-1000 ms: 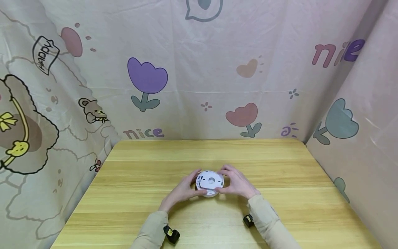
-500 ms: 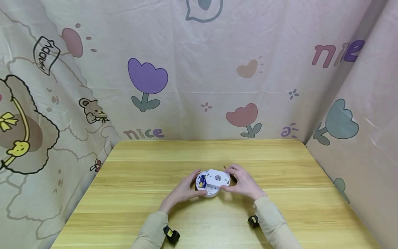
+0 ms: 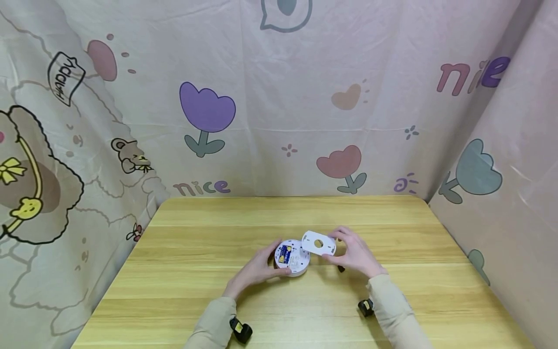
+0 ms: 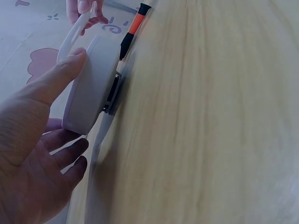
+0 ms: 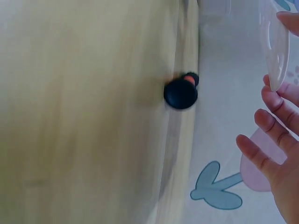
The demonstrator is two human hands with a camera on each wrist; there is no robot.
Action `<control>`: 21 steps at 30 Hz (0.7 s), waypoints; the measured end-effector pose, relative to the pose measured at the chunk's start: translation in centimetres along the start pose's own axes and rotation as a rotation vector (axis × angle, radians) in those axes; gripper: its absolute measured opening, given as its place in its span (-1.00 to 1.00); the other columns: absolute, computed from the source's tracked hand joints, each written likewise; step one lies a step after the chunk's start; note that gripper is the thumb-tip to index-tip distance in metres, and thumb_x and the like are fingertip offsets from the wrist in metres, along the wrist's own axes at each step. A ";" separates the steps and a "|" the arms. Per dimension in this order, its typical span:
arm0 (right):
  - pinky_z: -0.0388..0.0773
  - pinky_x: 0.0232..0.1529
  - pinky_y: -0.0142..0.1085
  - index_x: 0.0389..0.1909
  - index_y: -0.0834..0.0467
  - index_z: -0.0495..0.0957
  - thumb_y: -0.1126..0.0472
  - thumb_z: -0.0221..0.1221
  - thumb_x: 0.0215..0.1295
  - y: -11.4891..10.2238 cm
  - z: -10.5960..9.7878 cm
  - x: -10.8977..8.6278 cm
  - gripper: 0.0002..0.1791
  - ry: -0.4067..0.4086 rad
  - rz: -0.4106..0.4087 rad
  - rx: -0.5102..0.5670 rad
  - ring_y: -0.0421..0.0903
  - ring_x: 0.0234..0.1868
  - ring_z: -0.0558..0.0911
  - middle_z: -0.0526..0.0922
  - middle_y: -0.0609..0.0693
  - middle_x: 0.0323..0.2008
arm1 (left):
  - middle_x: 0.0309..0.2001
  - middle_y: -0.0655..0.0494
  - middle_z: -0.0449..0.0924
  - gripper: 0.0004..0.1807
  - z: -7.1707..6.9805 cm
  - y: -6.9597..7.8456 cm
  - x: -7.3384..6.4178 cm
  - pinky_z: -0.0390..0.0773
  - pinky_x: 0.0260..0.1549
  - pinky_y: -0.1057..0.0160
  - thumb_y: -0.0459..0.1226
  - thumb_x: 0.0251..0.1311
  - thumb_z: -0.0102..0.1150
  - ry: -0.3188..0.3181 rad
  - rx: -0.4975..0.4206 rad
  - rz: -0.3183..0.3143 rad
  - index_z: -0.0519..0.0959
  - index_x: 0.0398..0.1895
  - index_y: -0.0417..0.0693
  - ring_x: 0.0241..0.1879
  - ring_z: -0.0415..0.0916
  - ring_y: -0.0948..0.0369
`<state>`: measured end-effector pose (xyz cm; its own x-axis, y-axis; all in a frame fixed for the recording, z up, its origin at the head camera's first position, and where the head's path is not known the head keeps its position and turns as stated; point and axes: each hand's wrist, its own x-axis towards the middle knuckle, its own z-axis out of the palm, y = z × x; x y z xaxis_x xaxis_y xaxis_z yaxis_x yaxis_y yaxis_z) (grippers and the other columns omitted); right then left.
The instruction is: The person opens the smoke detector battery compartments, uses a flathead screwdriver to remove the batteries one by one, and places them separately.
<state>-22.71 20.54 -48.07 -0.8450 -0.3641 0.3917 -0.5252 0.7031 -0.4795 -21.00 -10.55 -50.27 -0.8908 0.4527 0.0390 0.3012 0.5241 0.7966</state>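
Disc point(image 3: 299, 262): rnd, wht, blue-yellow patch point(image 3: 285, 254); I see L hand point(image 3: 256, 266) gripping
Plate point(image 3: 310, 242): wht, flat, rounded end, ctr hole; R hand point(image 3: 356, 253) pinching

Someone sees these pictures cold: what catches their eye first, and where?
Probably the purple tulip on the backdrop, left of centre in the head view. Next, low in the middle, the holed white plate in the right grip and the round white device in the left grip, its blue-and-yellow insert standing out. In the left wrist view, an orange-and-black tool shows at the top.
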 end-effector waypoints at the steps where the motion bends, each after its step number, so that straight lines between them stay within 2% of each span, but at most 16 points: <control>1: 0.64 -0.02 -0.10 -0.03 0.10 0.67 0.00 0.56 -0.11 0.1 -0.1 0.0 -0.43 0.004 0.004 -0.004 -0.08 -0.05 0.63 0.65 -0.08 -0.07 | 0.51 -0.28 0.22 0.12 0.0 0.0 0.0 0.19 0.51 -0.24 0.08 0.06 0.47 -0.001 0.003 0.001 0.10 0.56 -0.23 0.50 0.21 -0.18; 11: 0.64 -0.10 -0.06 -0.03 0.08 0.67 0.01 0.55 -0.09 1.7 -1.4 -0.4 -0.45 0.017 0.031 0.005 -0.06 -0.10 0.62 0.65 -0.10 -0.11 | 0.50 -0.27 0.24 0.11 0.2 -0.1 -0.1 0.21 0.49 -0.26 0.08 0.06 0.47 0.006 0.005 -0.010 0.11 0.56 -0.19 0.49 0.22 -0.19; 18: 0.61 -0.14 -0.19 -0.03 0.12 0.67 0.02 0.56 -0.10 2.7 -2.3 -0.4 -0.43 0.039 0.052 -0.041 -0.07 -0.12 0.63 0.67 -0.04 -0.10 | 0.52 -0.23 0.23 0.12 0.3 -0.1 -0.3 0.22 0.48 -0.27 0.11 0.05 0.47 0.007 0.022 -0.021 0.11 0.57 -0.15 0.50 0.22 -0.18; 21: 0.60 -0.14 -0.17 -0.02 0.14 0.66 0.04 0.55 -0.09 3.1 -2.5 -0.5 -0.43 0.038 0.069 -0.037 -0.01 -0.11 0.63 0.67 0.01 -0.09 | 0.52 -0.21 0.23 0.12 0.3 -0.1 -0.3 0.22 0.49 -0.26 0.13 0.04 0.46 0.007 0.028 -0.024 0.12 0.57 -0.12 0.50 0.22 -0.16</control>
<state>-23.66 24.49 -47.78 -0.8742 -0.2911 0.3887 -0.4612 0.7482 -0.4770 -20.67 -10.58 -50.53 -0.9002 0.4349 0.0244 0.2892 0.5549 0.7800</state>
